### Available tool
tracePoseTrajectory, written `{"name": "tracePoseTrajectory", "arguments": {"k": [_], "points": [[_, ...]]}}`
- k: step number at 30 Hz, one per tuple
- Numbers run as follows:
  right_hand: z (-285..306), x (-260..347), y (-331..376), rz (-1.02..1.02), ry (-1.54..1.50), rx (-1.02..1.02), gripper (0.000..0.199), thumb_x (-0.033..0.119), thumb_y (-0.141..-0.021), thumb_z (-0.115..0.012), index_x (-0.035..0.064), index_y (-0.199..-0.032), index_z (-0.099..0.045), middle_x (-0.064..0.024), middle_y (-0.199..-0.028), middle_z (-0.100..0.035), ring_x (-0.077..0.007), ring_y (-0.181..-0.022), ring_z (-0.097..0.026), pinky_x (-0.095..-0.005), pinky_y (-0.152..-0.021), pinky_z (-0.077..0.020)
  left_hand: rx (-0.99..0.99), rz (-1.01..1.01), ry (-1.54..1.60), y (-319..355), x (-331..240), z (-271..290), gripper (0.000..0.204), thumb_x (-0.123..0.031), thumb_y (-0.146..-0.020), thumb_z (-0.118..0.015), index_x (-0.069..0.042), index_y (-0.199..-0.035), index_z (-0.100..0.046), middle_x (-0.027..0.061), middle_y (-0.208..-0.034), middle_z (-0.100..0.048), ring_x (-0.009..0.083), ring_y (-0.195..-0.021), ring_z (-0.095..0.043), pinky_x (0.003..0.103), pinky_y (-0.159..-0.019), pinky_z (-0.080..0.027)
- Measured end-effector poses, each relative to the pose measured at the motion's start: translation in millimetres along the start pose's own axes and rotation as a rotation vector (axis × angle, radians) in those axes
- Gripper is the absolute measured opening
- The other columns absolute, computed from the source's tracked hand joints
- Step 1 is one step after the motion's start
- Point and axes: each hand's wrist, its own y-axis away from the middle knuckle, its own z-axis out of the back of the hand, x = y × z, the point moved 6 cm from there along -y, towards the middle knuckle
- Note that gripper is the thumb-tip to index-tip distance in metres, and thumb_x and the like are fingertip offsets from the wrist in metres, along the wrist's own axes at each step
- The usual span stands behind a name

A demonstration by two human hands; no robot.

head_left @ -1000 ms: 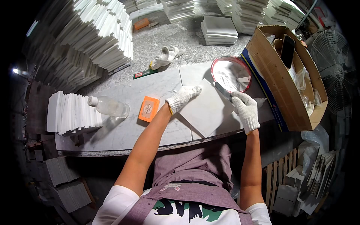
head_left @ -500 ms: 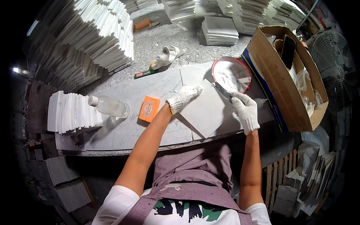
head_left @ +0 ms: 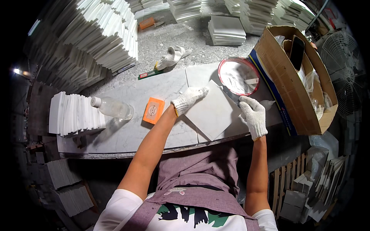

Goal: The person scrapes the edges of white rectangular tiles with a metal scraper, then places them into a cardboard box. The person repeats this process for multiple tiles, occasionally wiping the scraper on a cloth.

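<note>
A square white tile (head_left: 214, 115) lies turned cornerwise on the marble-topped bench in front of me. My left hand (head_left: 189, 101), in a white knit glove, is closed over its upper left edge, fingertips near the far corner. The thumb is hidden. My right hand (head_left: 253, 115), gloved alike, grips a putty knife (head_left: 231, 94), its dark blade angled along the tile's upper right edge; the fingers cover the handle. Just beyond stands a red-rimmed tub (head_left: 219, 73) of white paste, with a pale flat strip in it. An orange block (head_left: 153, 111) sits left of my left hand.
A clear bottle (head_left: 115, 109) lies beside a row of tiles (head_left: 77, 114) at left. Behind are a spare glove (head_left: 171, 57), a green-handled tool (head_left: 150, 74) and tall tile stacks (head_left: 100, 34). A cardboard box (head_left: 283, 65) holding a phone (head_left: 296, 53) borders the right, near a fan (head_left: 341, 73).
The putty knife and my right hand have shifted very slightly at the tile's upper right edge. My left hand stays in place on the tile.
</note>
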Motion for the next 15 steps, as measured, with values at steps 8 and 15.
{"name": "tracePoseTrajectory", "arguments": {"k": [8, 15], "points": [[6.5, -2.7, -2.0, -0.007, -0.047, -0.066, 0.022, 0.011, -0.086, -0.063, 0.0001, -0.105, -0.067, -0.0030, -0.088, -0.066, -0.0064, -0.062, -0.057, -0.0200, -0.051, -0.0461, 0.002, -0.055, -0.105, -5.3, 3.3, 3.6, 0.036, -0.036, -0.092, -0.059, -0.001, -0.099, -0.066, -0.0031, -0.088, -0.061, 0.0073, -0.081, -0.052, 0.024, -0.076, -0.045], [18.3, 9.1, -8.5, 0.314, 0.274, -0.311, 0.022, 0.011, -0.085, -0.067, 0.0004, -0.104, -0.067, -0.0083, -0.102, -0.068, -0.0173, -0.095, -0.063, -0.0273, -0.086, -0.0475, -0.021, -0.042, -0.110, -0.9, -4.6, 0.8, 0.042, -0.039, -0.091, -0.059, 0.002, -0.098, -0.066, -0.0001, -0.082, -0.061, 0.0096, -0.077, -0.052, 0.026, -0.072, -0.045]]}}
